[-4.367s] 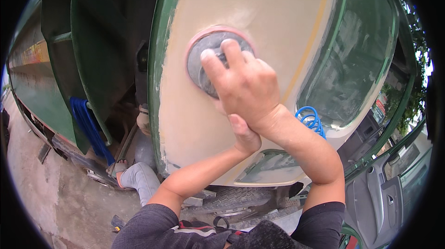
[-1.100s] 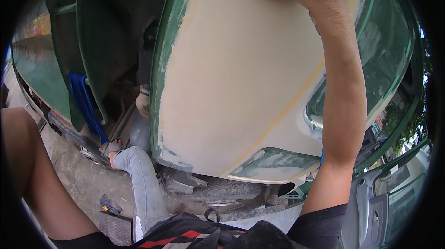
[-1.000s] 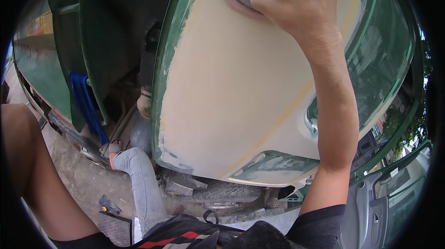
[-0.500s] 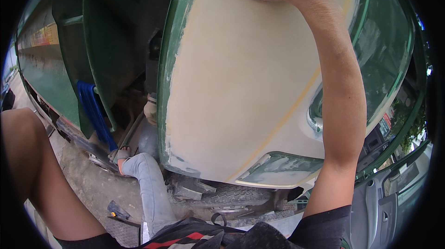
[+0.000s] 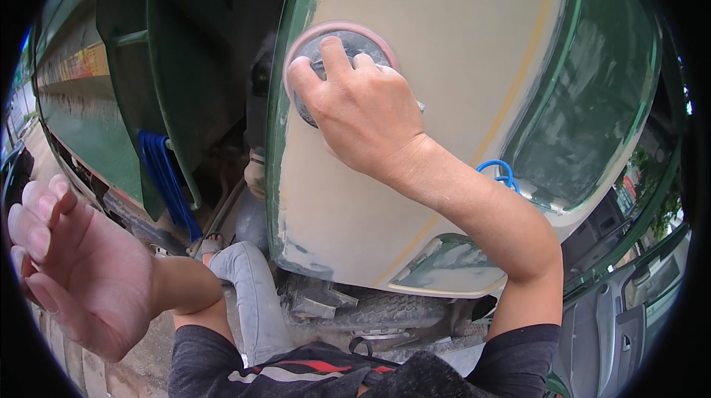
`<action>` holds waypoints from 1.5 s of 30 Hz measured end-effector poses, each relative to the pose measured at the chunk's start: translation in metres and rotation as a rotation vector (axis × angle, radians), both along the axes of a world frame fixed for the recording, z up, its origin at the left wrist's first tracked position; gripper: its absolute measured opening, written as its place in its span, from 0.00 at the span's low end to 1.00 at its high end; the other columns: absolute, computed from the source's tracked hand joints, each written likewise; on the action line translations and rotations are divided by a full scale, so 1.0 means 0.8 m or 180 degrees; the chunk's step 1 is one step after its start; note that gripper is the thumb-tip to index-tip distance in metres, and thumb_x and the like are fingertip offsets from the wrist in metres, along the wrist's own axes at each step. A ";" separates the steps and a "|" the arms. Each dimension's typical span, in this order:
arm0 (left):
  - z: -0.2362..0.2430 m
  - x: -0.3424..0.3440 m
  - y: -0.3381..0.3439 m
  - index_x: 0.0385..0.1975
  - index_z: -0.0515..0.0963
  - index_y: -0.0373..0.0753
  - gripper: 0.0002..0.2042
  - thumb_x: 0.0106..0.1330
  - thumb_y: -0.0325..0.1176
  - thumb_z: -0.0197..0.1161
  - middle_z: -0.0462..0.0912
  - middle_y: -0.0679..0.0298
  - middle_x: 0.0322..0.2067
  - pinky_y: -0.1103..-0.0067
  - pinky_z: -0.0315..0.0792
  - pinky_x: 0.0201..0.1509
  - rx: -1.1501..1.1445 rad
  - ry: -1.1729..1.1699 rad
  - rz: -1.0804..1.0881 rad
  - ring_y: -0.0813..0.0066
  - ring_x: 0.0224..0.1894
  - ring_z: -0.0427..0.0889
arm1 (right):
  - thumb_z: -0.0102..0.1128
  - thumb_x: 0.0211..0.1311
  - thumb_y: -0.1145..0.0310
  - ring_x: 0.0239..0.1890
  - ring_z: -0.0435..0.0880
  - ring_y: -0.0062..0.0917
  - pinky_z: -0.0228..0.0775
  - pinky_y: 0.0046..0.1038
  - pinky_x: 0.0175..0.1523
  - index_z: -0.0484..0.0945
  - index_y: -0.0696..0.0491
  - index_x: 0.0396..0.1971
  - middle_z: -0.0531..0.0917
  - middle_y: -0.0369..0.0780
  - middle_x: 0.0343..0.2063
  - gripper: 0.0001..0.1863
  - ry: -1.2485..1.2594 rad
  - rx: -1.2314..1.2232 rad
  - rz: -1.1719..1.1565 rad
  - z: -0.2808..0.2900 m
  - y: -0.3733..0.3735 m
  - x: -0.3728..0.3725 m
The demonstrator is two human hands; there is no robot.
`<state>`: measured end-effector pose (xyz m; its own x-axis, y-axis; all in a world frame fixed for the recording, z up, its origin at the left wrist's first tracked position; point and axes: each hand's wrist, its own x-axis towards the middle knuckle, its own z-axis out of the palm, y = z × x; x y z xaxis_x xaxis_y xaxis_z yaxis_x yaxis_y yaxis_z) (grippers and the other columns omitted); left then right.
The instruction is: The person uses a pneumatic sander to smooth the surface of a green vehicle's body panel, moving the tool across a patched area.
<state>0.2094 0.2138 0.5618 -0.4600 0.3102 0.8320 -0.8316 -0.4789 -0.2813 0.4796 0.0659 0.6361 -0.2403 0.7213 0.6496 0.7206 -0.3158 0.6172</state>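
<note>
1. Where the panel [image 5: 437, 65] spreads before me, cream with a green edge [image 5: 276, 176] on its left, its long axis runs away from me, beyond the top of my view.
2. The recess [image 5: 585, 124] lies along its right side.
3. The blue cloth [image 5: 161, 176] hangs off to the left, apart from the panel.
4. The sander [image 5: 358, 44], round and flat against the panel, sits ahead, close to the green edge.
5. My right hand [image 5: 363, 102], the nearer, grips it from above, fingers bent over the top.
6. My left hand [image 5: 92, 272] is empty, fingers loosely curled, well apart at lower left; cloth and green edge come between.
7. The hose [image 5: 510, 173] loops beside my right forearm [image 5: 478, 202].
</note>
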 end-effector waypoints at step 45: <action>0.147 0.349 -0.149 0.70 0.48 0.23 0.48 0.60 0.38 0.75 0.71 0.49 0.58 0.72 0.75 0.63 -0.0714 0.0799 -0.2300 0.64 0.59 0.78 | 0.73 0.47 0.65 0.37 0.89 0.43 0.83 0.39 0.34 0.78 0.46 0.45 0.80 0.46 0.44 0.22 -0.0322 0.0960 -0.0412 0.136 -0.001 0.004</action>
<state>0.4882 0.0947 0.6790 0.1118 0.6325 0.7665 -0.9837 0.1800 -0.0051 0.4831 0.0650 0.7452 -0.2334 0.5292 0.8157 0.6026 -0.5797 0.5485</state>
